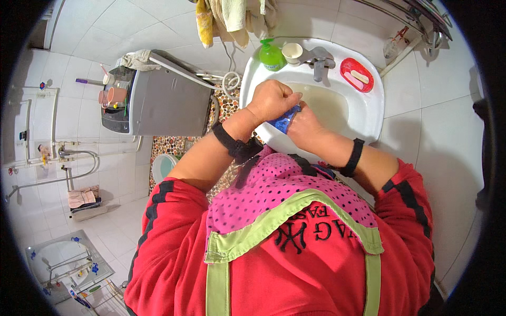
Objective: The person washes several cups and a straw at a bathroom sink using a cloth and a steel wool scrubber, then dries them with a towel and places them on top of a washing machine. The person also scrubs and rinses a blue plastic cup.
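Over the near left part of a white washbasin, both hands are close together on a crumpled blue patterned piece that looks like cloth. My left hand is closed in a fist at its upper end, thumb pointing right. Curled round its other side is my right hand, its fingers mostly hidden. Cloudy water stands in the bowl beyond them. A metal faucet rises at the basin's back edge, apart from both hands.
On the basin's rim are a green pump bottle, a pale cup and a red soap dish with soap. Towels hang above. A grey washing machine stands left, with a bucket on the pebble-patterned floor.
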A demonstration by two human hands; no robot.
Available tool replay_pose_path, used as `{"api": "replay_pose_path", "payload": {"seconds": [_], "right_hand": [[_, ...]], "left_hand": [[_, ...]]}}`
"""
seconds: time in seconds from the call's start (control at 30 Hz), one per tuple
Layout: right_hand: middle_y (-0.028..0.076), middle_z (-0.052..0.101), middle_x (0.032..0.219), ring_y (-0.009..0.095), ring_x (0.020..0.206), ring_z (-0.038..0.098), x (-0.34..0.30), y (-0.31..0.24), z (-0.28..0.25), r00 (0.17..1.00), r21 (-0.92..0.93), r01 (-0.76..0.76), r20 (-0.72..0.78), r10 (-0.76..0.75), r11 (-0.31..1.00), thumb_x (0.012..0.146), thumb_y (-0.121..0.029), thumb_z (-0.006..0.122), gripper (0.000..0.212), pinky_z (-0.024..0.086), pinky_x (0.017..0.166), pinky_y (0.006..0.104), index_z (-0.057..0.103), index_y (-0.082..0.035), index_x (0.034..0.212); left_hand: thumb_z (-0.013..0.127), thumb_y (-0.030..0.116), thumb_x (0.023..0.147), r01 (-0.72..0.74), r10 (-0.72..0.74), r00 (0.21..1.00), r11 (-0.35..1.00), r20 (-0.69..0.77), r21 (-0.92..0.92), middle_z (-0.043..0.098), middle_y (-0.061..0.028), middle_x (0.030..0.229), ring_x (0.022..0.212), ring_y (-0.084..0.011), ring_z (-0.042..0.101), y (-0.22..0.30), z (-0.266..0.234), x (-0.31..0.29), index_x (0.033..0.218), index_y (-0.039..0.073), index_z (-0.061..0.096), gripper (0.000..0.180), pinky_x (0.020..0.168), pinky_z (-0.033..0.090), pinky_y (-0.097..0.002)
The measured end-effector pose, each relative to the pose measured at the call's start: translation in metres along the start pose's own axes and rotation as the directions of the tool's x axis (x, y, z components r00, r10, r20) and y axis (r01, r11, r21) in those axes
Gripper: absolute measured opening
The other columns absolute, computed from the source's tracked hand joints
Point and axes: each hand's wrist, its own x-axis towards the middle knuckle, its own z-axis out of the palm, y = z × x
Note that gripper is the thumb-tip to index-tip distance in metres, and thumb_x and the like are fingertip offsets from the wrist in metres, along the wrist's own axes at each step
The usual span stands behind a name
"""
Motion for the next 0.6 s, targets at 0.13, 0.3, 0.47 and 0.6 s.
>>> {"api": "replay_pose_path", "payload": {"seconds": [0.13,0.3,0.47,0.6], "right_hand": [[0.009,0.063,0.086,0.031,0.083,0.060,0.011,-0.007,0.009,0.973,0.347,-0.226,0.033,0.229,0.910,0.070,-0.013,0.058,0.023,0.048,0.069,0.0448,0.061,-0.010,0.093],[0.006,0.059,0.084,0.021,0.078,0.060,0.007,-0.003,-0.002,0.949,0.969,-0.193,0.145,0.281,0.155,0.075,-0.010,0.058,0.029,0.050,0.068,0.0351,0.053,-0.005,0.103],[0.007,0.057,0.099,0.017,0.090,0.058,-0.003,0.001,-0.008,0.973,0.331,0.193,0.056,0.223,-0.924,0.079,0.001,0.055,0.029,0.054,0.068,0.0292,0.053,-0.005,0.108],[0.009,0.058,0.105,0.020,0.094,0.058,-0.001,-0.009,-0.010,0.844,0.165,0.332,0.388,0.371,-0.929,0.084,-0.002,0.054,0.031,0.055,0.075,0.0344,0.052,-0.005,0.115]], "left_hand": [[0.063,0.030,0.074,-0.288,0.352,0.916,0.912,-0.194,0.294,0.054,-0.0116,0.050,0.049,-0.0311,0.052,0.011,-0.005,0.003,0.047,0.007,0.059,0.035,0.051,0.043,-0.0402],[0.068,0.023,0.071,-0.441,0.553,0.773,0.821,-0.312,0.363,0.050,-0.0066,0.045,0.046,-0.0262,0.049,0.026,-0.016,-0.002,0.042,0.010,0.053,0.035,0.048,0.039,-0.0380],[0.068,0.017,0.072,-0.623,0.690,0.612,0.722,-0.387,0.300,0.047,-0.0043,0.047,0.047,-0.0238,0.044,0.024,-0.021,-0.003,0.045,0.010,0.049,0.033,0.048,0.033,-0.0360],[0.064,0.018,0.079,-0.442,0.416,0.804,0.896,-0.425,0.041,0.045,-0.0110,0.049,0.049,-0.0267,0.044,0.003,-0.019,0.000,0.048,0.004,0.048,0.037,0.049,0.034,-0.0371]]}}
